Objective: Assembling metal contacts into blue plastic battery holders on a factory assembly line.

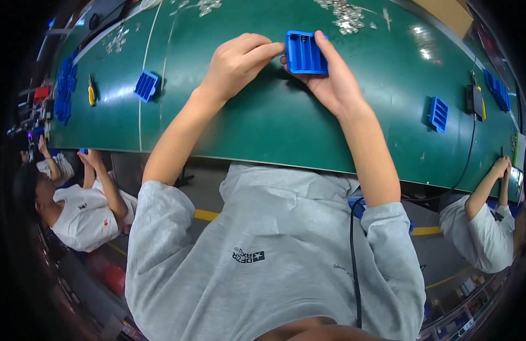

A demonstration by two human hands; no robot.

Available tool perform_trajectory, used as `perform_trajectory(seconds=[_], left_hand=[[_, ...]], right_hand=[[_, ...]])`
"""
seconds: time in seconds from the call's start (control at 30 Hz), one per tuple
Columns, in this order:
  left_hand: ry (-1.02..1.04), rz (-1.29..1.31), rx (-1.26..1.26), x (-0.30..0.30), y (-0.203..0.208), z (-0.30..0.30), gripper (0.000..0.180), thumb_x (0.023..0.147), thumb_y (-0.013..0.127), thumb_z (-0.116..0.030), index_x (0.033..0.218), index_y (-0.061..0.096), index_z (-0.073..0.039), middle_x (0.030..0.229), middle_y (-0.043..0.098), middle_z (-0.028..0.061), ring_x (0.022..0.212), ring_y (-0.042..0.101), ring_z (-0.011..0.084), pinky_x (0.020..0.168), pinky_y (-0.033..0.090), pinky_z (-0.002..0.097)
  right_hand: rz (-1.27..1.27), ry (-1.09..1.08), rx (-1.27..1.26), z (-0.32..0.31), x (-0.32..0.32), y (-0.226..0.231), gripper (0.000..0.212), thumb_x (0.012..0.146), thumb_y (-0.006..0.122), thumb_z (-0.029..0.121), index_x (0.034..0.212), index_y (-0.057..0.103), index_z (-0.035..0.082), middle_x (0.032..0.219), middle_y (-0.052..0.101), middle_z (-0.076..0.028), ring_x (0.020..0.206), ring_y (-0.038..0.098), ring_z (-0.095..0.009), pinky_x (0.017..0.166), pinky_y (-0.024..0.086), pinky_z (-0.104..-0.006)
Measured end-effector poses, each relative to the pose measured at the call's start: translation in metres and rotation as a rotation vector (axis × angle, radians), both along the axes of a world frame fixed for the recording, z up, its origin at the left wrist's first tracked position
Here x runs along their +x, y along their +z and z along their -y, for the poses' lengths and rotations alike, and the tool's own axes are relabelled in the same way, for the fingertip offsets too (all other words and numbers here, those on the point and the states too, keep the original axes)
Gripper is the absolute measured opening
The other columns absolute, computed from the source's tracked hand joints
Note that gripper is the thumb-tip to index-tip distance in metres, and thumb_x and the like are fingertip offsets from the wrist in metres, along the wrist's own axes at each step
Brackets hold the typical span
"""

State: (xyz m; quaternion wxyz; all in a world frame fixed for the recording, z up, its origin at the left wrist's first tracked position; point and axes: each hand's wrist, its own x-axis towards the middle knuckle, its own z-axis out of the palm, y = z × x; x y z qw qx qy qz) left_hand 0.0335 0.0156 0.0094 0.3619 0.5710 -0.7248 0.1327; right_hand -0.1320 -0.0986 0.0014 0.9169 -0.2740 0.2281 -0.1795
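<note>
A blue plastic battery holder with several long slots lies in my right hand, its slotted side up. My right thumb presses along its right edge while the fingers go underneath. Inside its upper end sits a small dark piece that looks like a spring. My left hand is closed in a pinch, thumb and forefinger reaching the holder's left side. What the left fingertips hold, if anything, is too small to make out.
Loose shiny metal pieces lie at the table's far side. Other blue holders rest left and right, with a stack at far left. Yellow-handled pliers lie nearby. Co-workers sit on both sides of the green table.
</note>
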Motion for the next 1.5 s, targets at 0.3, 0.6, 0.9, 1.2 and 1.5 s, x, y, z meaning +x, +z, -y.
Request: perform_trajectory(seconds=[0.3,0.6,0.9,1.2,1.5], left_hand=[[0.020,-0.596,0.189,-0.016,-0.011,0.023,0.021,0.082,0.064,-0.002,0.103,0.066,-0.006,0.090,0.066,0.0058,0.081,0.064,0.0156,0.065,0.051,0.0271],[0.072,-1.411,0.464,-0.026,-0.009,0.018,0.021,0.090,0.061,-0.013,0.107,0.062,-0.002,0.089,0.065,0.0052,0.080,0.061,0.0098,0.065,0.047,0.0233],[0.269,-1.000,0.153,-0.019,-0.006,0.015,0.011,0.085,0.064,-0.007,0.095,0.066,-0.004,0.088,0.065,0.0022,0.076,0.058,0.0093,0.064,0.047,0.0231],[0.263,-0.640,0.117,-0.014,-0.004,0.014,0.013,0.080,0.066,-0.004,0.093,0.068,-0.006,0.091,0.064,0.0056,0.078,0.062,0.0167,0.061,0.048,0.0272],[0.294,-0.483,0.087,-0.014,-0.009,0.014,0.013,0.077,0.067,-0.002,0.090,0.068,-0.005,0.085,0.063,0.0072,0.080,0.063,0.0208,0.064,0.052,0.0319]], right_hand=[[-0.043,-0.185,-0.047,0.009,0.003,-0.008,0.047,0.095,0.050,0.044,0.114,0.051,0.000,0.102,0.062,-0.012,0.090,0.063,-0.020,0.086,0.050,-0.0360],[-0.093,-0.224,-0.243,0.002,0.003,0.000,0.043,0.094,0.050,0.046,0.106,0.050,0.005,0.098,0.062,-0.009,0.087,0.063,-0.015,0.084,0.051,-0.0331],[-0.086,-0.174,-0.233,0.001,0.006,0.003,0.040,0.097,0.047,0.037,0.109,0.048,-0.002,0.102,0.061,-0.015,0.089,0.066,-0.026,0.071,0.060,-0.0401],[-0.149,-0.058,-0.284,-0.009,0.008,0.000,0.041,0.097,0.046,0.030,0.114,0.051,-0.007,0.105,0.062,-0.018,0.094,0.065,-0.025,0.080,0.057,-0.0395],[-0.136,-0.030,-0.232,-0.012,0.007,0.004,0.037,0.097,0.048,0.029,0.112,0.053,-0.005,0.105,0.061,-0.013,0.094,0.063,-0.020,0.083,0.056,-0.0400]])
